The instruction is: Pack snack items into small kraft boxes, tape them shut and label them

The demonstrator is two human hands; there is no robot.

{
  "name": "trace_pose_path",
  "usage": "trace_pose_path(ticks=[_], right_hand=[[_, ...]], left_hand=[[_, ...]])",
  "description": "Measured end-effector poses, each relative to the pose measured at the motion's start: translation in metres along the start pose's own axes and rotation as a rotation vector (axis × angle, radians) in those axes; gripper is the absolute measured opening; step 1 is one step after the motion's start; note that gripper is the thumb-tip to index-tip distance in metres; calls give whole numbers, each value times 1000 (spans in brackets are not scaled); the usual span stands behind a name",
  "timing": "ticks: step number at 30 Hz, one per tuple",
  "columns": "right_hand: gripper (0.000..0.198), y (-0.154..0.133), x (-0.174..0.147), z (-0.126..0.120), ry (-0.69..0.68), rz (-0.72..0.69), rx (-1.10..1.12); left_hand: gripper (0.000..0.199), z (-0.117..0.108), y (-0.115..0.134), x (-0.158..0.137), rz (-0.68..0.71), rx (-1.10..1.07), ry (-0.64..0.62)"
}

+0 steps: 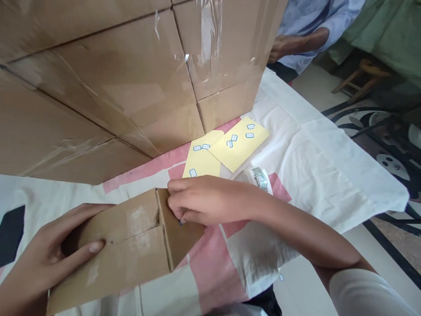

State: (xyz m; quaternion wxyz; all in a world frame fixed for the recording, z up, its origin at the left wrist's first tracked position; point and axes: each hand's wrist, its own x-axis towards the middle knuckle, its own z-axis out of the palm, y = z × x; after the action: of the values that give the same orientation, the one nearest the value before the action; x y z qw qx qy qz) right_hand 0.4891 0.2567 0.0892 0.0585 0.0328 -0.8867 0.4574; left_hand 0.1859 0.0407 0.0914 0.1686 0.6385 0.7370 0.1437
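Centrally, we see a small cardboard box [131, 245] lying on the cloth-covered table [329, 175], its long axis running from about eight o'clock to two o'clock. Our left hand [49, 254] clasps the box's eight-o'clock end, thumb laid flat on its top. Our right hand [204, 199], the nearer one to the box's upper corner, pinches with curled fingers at that edge; what it pinches is hidden. At twelve o'clock stand big taped cartons [125, 79]; yellow sheets [230, 147] with stickers and a tape roll [258, 177] lie at one o'clock. Another person's hand [283, 46] shows beyond, partly cut off.
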Motion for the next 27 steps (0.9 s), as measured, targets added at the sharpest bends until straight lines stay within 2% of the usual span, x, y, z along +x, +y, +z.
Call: trace_pose_path(ticks=[7,11,15,20,27], right_hand=[[16,-11,0,9,9,-29,-271],[19,-18,0,12,29,8,-301],[16,-20,4,18,82,51,-210],[8,-22,12,22,132,74,-4],[14,-18,20,30,245,113,342]], left_hand=[[39,0,-9,-1,-12,-31,-8],[39,0,0,-1,-14,-14,-3],[40,-2,4,-6,-61,-57,35],[43,-2,-10,-18,-80,-78,47],[49,2,-19,-27,-136,-99,107]])
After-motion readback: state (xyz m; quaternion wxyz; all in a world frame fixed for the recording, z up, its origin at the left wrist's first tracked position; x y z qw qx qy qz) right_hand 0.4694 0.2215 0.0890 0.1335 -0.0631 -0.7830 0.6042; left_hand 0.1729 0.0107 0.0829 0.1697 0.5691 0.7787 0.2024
